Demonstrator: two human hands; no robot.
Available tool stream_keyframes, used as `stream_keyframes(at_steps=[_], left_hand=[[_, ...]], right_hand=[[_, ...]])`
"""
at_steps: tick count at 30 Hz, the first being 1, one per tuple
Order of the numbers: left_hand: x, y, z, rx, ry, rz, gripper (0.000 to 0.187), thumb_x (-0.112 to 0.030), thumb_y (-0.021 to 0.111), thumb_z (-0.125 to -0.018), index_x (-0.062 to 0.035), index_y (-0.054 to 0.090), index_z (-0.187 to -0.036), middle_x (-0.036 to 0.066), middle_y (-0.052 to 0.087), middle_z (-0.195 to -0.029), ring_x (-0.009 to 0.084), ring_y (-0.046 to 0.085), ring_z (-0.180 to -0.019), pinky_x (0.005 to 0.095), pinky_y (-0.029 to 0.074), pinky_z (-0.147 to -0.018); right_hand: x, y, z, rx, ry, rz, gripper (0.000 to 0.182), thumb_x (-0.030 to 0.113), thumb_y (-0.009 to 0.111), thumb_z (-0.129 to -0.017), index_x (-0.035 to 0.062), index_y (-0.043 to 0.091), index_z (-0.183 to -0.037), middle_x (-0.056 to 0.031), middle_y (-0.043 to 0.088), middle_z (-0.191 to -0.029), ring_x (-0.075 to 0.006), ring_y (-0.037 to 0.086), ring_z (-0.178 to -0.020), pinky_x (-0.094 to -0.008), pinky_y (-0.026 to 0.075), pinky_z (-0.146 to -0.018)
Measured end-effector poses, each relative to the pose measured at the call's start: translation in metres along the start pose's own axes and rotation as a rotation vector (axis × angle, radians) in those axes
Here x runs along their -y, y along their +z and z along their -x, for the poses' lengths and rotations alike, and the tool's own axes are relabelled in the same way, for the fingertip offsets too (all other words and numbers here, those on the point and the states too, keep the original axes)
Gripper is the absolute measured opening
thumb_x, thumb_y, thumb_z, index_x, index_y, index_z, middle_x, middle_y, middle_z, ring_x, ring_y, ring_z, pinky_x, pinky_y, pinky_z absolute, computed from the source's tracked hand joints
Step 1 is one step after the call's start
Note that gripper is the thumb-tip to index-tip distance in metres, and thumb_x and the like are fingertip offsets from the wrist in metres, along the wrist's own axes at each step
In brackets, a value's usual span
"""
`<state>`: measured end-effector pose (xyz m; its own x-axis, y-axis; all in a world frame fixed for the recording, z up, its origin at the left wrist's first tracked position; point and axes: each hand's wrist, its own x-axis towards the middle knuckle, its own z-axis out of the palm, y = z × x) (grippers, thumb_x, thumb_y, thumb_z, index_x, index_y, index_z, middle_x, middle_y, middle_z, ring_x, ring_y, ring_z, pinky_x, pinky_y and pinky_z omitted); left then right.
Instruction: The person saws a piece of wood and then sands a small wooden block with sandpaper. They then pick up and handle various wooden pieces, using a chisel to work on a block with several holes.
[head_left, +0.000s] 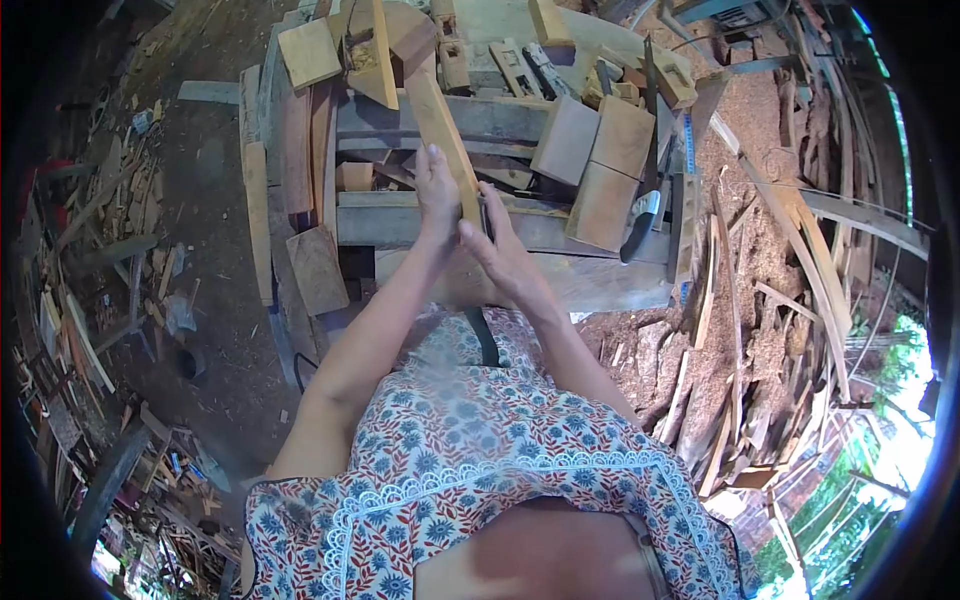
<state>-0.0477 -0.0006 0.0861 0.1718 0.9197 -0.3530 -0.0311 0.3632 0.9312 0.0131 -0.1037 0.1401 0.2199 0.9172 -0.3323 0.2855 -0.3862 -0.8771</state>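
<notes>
cluttered wood desk [520,225] | left hand [437,195] and right hand [500,250] grip clenched on plank [440,130] | step: judged positioning; next needs steady hold

hands [470,225] gripping wooden slat [440,130], workbench [600,285]

two hands [437,195] [500,255], one wooden strip [440,130], one saw [645,215], three flat boards [600,205].
</notes>
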Motion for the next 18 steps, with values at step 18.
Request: stream_keyframes(at_steps=[18], left_hand=[[0.000, 0.007, 0.004, 0.299, 0.053, 0.065, 0.043, -0.032, 0.029, -0.095, -0.0026, 0.042, -0.124, 0.013, 0.056, -0.110, 0.0200, 0.052, -0.097, 0.0289, 0.040, -0.086]], right_hand=[[0.016, 0.007, -0.024, -0.354, -0.210, 0.011, 0.042, 0.018, 0.038, -0.093, -0.0024, 0.027, -0.128, -0.0227, 0.038, -0.125, -0.0287, 0.040, -0.112, -0.0330, 0.030, -0.096]])
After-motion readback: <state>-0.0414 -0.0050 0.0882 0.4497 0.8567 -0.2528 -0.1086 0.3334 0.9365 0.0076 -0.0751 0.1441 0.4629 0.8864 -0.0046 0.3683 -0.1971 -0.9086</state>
